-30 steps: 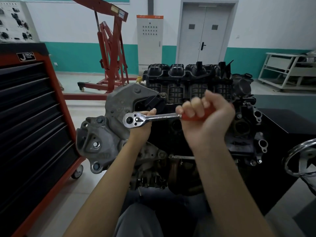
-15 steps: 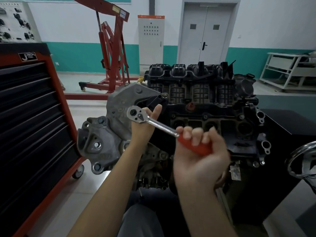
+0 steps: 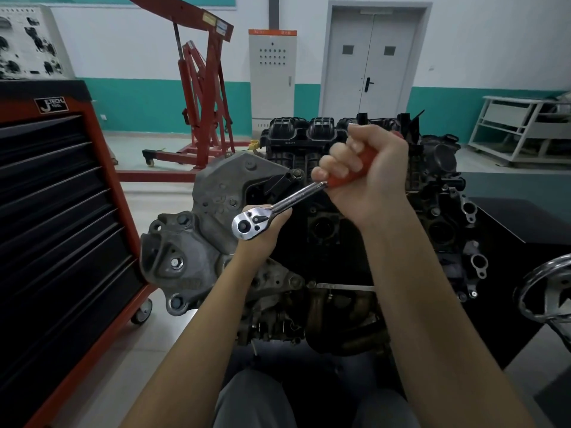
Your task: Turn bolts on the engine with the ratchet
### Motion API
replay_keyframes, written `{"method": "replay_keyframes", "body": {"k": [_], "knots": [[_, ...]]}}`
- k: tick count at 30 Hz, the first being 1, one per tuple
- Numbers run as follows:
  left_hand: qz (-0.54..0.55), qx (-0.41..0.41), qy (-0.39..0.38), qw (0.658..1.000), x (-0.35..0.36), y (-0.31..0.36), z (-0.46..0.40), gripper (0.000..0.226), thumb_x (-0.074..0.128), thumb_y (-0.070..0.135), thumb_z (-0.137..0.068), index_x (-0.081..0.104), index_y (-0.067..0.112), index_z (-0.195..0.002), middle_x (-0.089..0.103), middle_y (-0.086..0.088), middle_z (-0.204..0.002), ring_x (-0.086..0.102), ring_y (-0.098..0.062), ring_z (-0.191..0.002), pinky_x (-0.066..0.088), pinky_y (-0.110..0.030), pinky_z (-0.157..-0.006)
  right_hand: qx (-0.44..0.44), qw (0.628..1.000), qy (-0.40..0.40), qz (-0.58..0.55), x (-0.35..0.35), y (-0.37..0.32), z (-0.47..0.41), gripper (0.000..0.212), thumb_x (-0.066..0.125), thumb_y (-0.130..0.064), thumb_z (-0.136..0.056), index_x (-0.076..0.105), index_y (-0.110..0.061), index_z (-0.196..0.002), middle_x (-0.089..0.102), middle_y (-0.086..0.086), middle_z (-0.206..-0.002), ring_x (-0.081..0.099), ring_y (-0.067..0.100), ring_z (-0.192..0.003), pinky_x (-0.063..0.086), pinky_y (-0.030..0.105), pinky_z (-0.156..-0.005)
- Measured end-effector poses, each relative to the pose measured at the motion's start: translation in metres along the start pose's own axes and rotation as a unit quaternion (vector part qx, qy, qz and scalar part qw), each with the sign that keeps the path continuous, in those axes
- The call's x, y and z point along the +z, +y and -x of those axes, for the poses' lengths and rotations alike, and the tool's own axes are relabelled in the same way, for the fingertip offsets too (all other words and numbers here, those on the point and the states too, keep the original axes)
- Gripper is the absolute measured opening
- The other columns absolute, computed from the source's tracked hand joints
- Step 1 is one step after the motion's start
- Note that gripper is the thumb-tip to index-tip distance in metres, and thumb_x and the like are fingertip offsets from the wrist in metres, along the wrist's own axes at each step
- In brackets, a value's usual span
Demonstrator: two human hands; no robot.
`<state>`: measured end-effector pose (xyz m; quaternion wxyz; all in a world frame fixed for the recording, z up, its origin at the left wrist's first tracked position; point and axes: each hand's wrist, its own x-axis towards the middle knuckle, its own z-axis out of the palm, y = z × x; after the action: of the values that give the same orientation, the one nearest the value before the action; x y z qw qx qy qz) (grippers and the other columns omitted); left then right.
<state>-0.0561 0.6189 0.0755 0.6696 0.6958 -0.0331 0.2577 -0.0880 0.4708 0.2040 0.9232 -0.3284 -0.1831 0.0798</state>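
Note:
A chrome ratchet wrench [image 3: 287,202] with an orange handle slants up to the right in front of an engine [image 3: 340,230]. My right hand [image 3: 363,177] grips the orange handle in a fist, high before the black intake manifold [image 3: 296,131]. Behind the ratchet head, my left hand [image 3: 262,233] holds it, with fingertips showing over its top edge. What the head sits on is hidden by that hand. The grey engine bracket [image 3: 191,242] lies just left of the left hand.
A red and black tool cabinet [image 3: 55,217] on casters stands close on the left. Behind the engine are a red engine hoist [image 3: 200,97], a grey electrical cabinet [image 3: 272,75] and a double door [image 3: 374,60]. A chrome wheel [image 3: 547,291] is at the right edge, near a white rack [image 3: 519,131].
My right hand swung the handle down and then back up high to the right, pivoting around the ratchet head. My left hand stayed at the head.

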Motion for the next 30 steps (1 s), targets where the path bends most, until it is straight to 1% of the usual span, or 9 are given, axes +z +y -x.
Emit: {"method": "replay_keyframes", "body": {"k": [5, 10, 15, 18, 19, 21, 24, 27, 30], "knots": [[0.022, 0.073, 0.019, 0.997, 0.000, 0.003, -0.001, 0.054, 0.068, 0.033, -0.077, 0.030, 0.004, -0.050, 0.030, 0.005, -0.048, 0.027, -0.006, -0.044, 0.023, -0.019, -0.045, -0.091, 0.989, 0.064, -0.096, -0.015, 0.030, 0.042, 0.034, 0.045, -0.010, -0.084, 0.039, -0.018, -0.051, 0.031, -0.004, -0.043, 0.032, 0.014, -0.041, 0.041, 0.023, -0.048], [0.001, 0.070, 0.046, 0.996, 0.009, 0.014, -0.002, 0.056, 0.067, 0.052, -0.076, 0.029, 0.019, -0.051, 0.033, -0.005, -0.049, 0.032, -0.019, -0.046, 0.030, -0.029, -0.049, -0.154, 0.957, 0.115, -0.217, -0.027, 0.070, 0.091, 0.031, 0.048, -0.018, -0.078, 0.042, -0.017, -0.047, 0.035, 0.000, -0.047, 0.042, 0.017, -0.049, 0.047, 0.032, -0.062], [0.006, 0.059, 0.041, 0.997, 0.007, 0.009, -0.004, 0.058, 0.062, 0.037, -0.085, 0.026, 0.027, -0.040, 0.028, 0.013, -0.038, 0.024, -0.004, -0.036, 0.026, -0.014, -0.043, -0.140, 0.973, 0.089, -0.160, -0.023, 0.051, 0.072, 0.030, 0.046, -0.015, -0.077, 0.038, -0.018, -0.048, 0.031, -0.002, -0.044, 0.034, 0.016, -0.044, 0.043, 0.029, -0.053], [-0.004, 0.051, 0.028, 0.998, 0.005, 0.007, -0.005, 0.059, 0.062, 0.032, -0.092, 0.044, 0.019, -0.037, 0.042, 0.006, -0.037, 0.033, -0.012, -0.037, 0.029, -0.029, -0.044, -0.095, 0.989, 0.053, -0.097, -0.018, 0.024, 0.043, 0.027, 0.048, -0.013, -0.073, 0.036, -0.017, -0.050, 0.028, -0.003, -0.042, 0.029, 0.015, -0.041, 0.039, 0.025, -0.048], [-0.014, 0.054, 0.019, 0.998, 0.004, 0.006, -0.004, 0.055, 0.062, 0.037, -0.090, 0.051, 0.017, -0.040, 0.046, 0.002, -0.039, 0.034, -0.017, -0.040, 0.028, -0.038, -0.048, -0.074, 0.994, 0.038, -0.075, -0.015, 0.015, 0.034, 0.026, 0.048, -0.013, -0.072, 0.035, -0.017, -0.050, 0.027, -0.003, -0.041, 0.028, 0.014, -0.040, 0.038, 0.024, -0.047], [-0.020, 0.046, 0.001, 0.999, 0.002, 0.005, -0.002, 0.044, 0.063, 0.054, -0.074, 0.048, 0.025, -0.045, 0.042, 0.001, -0.048, 0.034, -0.019, -0.049, 0.027, -0.036, -0.051, -0.033, 0.999, 0.010, -0.034, -0.009, 0.003, 0.016, 0.028, 0.047, -0.012, -0.074, 0.036, -0.016, -0.048, 0.027, -0.004, -0.040, 0.028, 0.013, -0.038, 0.037, 0.023, -0.045], [0.010, 0.010, -0.020, 1.000, 0.001, 0.003, 0.000, 0.043, 0.068, 0.056, -0.066, 0.057, 0.016, -0.076, 0.049, -0.008, -0.072, 0.044, -0.023, -0.070, 0.036, -0.039, -0.068, -0.004, 1.000, 0.006, -0.002, -0.002, -0.003, 0.002, 0.037, 0.043, -0.010, -0.084, 0.037, -0.016, -0.048, 0.028, -0.004, -0.040, 0.028, 0.013, -0.038, 0.036, 0.022, -0.045], [0.022, 0.011, 0.000, 1.000, 0.000, 0.006, 0.000, 0.042, 0.071, 0.047, -0.073, 0.047, 0.016, -0.060, 0.042, 0.003, -0.054, 0.040, -0.011, -0.052, 0.035, -0.027, -0.057, -0.032, 0.997, 0.041, -0.061, -0.004, 0.008, 0.014, 0.033, 0.046, -0.010, -0.081, 0.037, -0.017, -0.049, 0.028, -0.004, -0.041, 0.028, 0.013, -0.038, 0.035, 0.022, -0.046], [0.032, 0.042, 0.019, 0.998, 0.002, 0.011, -0.004, 0.047, 0.065, 0.044, -0.085, 0.041, 0.013, -0.059, 0.035, 0.011, -0.048, 0.032, -0.002, -0.045, 0.030, -0.014, -0.048, -0.106, 0.978, 0.099, -0.153, -0.017, 0.037, 0.047, 0.030, 0.048, -0.013, -0.080, 0.039, -0.018, -0.052, 0.031, -0.003, -0.044, 0.034, 0.014, -0.042, 0.041, 0.026, -0.050]]}}
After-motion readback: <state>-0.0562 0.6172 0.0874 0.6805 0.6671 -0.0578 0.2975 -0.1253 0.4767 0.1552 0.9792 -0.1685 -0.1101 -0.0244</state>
